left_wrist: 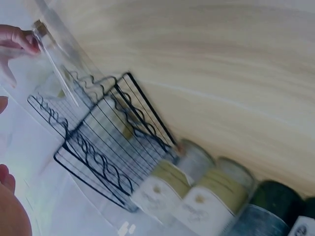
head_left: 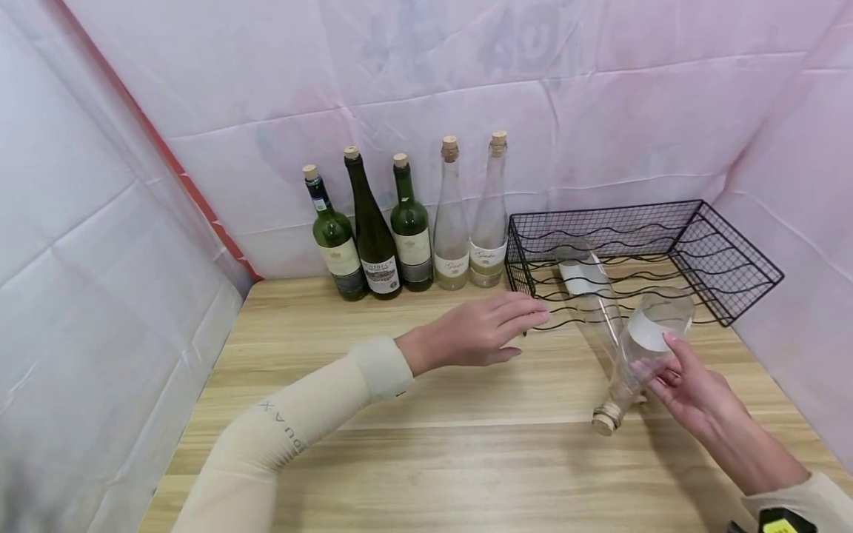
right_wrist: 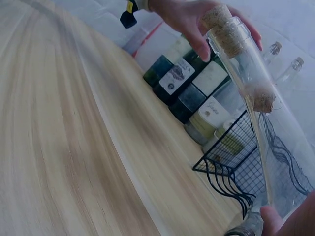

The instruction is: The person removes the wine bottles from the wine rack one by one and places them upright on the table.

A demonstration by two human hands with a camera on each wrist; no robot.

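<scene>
My right hand (head_left: 693, 389) grips a clear glass bottle (head_left: 649, 333) with a pale label. That bottle is tilted, its corked neck pointing down toward me and its base over the black wire rack (head_left: 723, 277). A second clear bottle (head_left: 586, 277) lies in the rack, neck toward me, partly behind the held one. Near the rack's left front corner my left hand (head_left: 483, 329) hovers with its fingers extended, holding nothing. In the right wrist view, the held bottle's cork (right_wrist: 216, 17) is up close, with the left hand (right_wrist: 189, 19) behind it.
Several corked bottles stand along the back wall: green bottles (head_left: 413, 222) on the left and clear bottles (head_left: 489, 222) beside the rack. White sheeting (head_left: 426, 66) encloses the wooden table (head_left: 426, 459) at the back and sides.
</scene>
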